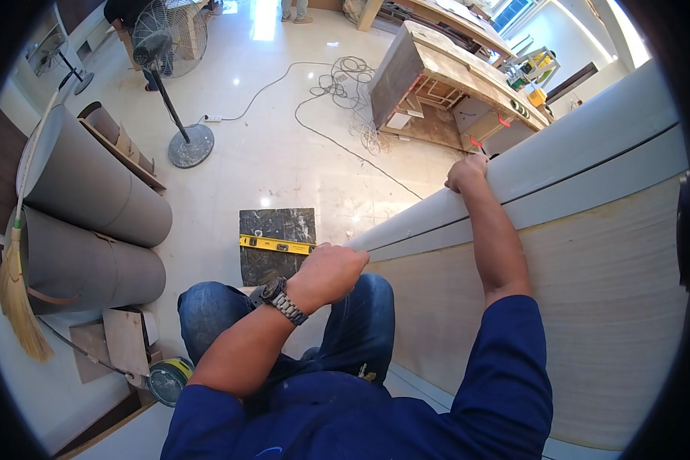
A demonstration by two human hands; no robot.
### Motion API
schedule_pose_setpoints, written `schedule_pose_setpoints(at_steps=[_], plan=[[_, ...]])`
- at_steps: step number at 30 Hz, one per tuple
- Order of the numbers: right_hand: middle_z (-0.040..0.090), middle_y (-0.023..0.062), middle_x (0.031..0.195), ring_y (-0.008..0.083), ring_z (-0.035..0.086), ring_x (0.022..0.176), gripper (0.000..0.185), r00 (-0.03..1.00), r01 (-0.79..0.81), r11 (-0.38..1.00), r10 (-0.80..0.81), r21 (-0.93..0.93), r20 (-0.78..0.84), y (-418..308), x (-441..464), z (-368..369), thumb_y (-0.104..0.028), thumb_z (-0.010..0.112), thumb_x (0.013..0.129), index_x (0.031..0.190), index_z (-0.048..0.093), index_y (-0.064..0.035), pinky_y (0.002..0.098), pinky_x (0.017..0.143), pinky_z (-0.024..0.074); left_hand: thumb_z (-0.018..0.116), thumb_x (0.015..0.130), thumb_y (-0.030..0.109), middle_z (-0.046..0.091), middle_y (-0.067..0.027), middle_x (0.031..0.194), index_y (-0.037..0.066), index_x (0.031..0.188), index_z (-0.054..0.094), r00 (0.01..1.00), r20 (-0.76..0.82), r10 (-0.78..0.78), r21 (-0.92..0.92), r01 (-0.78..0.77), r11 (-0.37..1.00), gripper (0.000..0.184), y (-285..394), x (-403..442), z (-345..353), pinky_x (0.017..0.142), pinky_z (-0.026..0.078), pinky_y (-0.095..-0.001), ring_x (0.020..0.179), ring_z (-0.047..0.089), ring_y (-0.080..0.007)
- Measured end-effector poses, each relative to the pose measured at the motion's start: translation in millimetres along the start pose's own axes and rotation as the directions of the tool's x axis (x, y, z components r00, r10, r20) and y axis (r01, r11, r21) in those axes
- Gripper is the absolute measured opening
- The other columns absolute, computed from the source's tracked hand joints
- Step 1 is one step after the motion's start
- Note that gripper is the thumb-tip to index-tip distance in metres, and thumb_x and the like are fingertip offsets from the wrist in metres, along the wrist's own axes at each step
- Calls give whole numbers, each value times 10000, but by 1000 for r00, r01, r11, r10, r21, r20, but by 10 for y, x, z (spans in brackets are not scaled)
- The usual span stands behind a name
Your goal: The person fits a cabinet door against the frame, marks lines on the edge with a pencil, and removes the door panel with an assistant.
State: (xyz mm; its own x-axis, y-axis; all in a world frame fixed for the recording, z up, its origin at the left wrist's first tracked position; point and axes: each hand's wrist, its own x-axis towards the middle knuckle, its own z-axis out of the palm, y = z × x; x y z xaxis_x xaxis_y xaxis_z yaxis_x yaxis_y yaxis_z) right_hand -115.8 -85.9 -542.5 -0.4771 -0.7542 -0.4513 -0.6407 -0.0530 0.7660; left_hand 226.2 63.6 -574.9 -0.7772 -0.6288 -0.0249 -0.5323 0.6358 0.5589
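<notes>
The fingers [453,181] of our right hand [468,172] are clenched on the upper edge of the long pale panel [583,136]; our left hand [330,272] bends at its near end, its grasp hidden. The panel slants from near centre to far right, and left of it a yellow level [267,243] lies across a dark mat [284,218] on the floor [234,178], nearer than the standing fan [191,146].

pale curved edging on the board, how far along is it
Looks done: the edging lies along the wood-grain board. In hand: left hand and right hand are at its outer edge. Possibly left: closing the dark line running lengthwise, perhaps checking with the spirit level, which lies off to one side.
</notes>
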Motion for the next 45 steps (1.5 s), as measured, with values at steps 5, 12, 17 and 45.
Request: schedule_pose_setpoints(at_steps=[5,12,17,45], plan=[[683,29,1289,262,630,1194,498,1000,-6,1000,6,1,8,-2,39,17,-595,576,912,1232,719,-241,519,927,465,565,840,71,673,-153,810,45,901,650,1000,-5,4,-14,-4,1000,107,0,-3,12,732,536,-473,807,682,-360],[662,34,1330,265,615,1222,484,1000,1,1000,-1,1,5,-9,44,40,-557,574,916,1256,707,-240,527,961,447,546,854,118,680,-169,810,46,911,657,1000,13,-6,-39,7,999,144,-11,-13,51,737,530,-490,814,680,-373],[655,41,1341,276,613,1226,471,1000,-3,1000,3,10,1,-7,17,34,-532,586,908,1258,707,-240,536,976,435,561,882,177,680,-186,774,40,887,652,997,71,-27,-18,28,999,164,-3,-13,44,731,535,-495,778,683,-386],[680,41,1292,259,634,1184,462,1000,2,1000,-2,5,-22,-11,-30,23,-533,608,890,1225,723,-236,509,916,454,568,877,145,683,-186,789,28,902,646,999,51,12,7,-13,1000,143,-21,-11,63,730,530,-491,806,687,-374]])
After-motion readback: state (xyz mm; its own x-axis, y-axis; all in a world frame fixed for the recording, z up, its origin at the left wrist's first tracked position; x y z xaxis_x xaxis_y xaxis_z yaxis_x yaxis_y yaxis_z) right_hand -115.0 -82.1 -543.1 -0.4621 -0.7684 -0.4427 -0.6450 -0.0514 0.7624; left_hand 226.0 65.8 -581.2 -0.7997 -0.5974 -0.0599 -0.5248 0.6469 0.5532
